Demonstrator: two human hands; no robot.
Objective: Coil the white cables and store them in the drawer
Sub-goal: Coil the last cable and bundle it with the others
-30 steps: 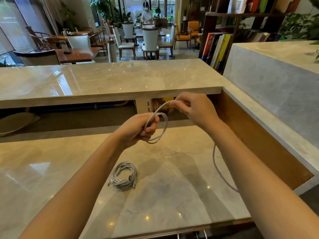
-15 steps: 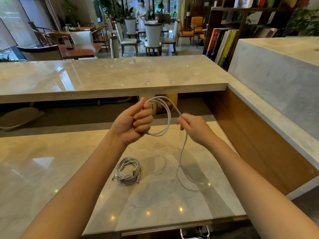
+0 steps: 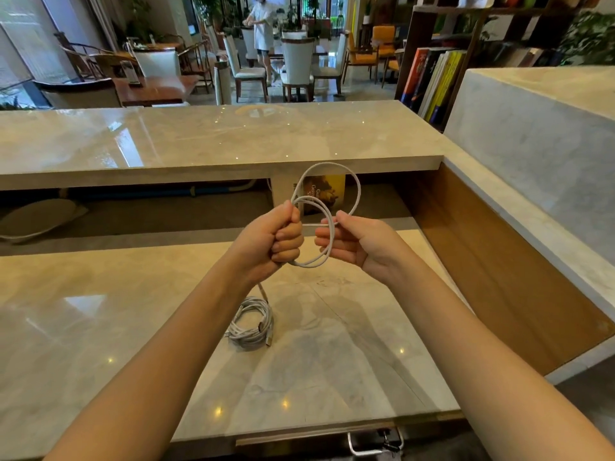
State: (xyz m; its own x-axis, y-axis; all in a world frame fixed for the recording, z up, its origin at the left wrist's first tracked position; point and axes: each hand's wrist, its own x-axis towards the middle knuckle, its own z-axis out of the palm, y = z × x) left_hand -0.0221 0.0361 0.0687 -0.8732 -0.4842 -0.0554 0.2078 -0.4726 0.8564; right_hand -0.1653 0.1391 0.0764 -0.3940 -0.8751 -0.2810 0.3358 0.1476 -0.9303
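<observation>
White cable [image 3: 359, 191]: held in the air above the marble desk [image 3: 332, 377] in loose loops between the two hands. Left hand [image 3: 281, 239]: closed in a fist round the gathered loops, one end hanging below it. Right hand [image 3: 361, 244]: palm up, fingers curled, pinching a strand of the loops. Second coiled cable [image 3: 253, 324]: lying on the desk below the left wrist. Yellow-covered book [image 3: 327, 191]: upright under the raised counter [image 3: 199, 138], behind the loops.

part of white cable [image 3: 327, 164] hidden inside left hand [image 3: 273, 239] grip, drawer [image 3: 299, 439] mostly cut off by bottom edge
</observation>
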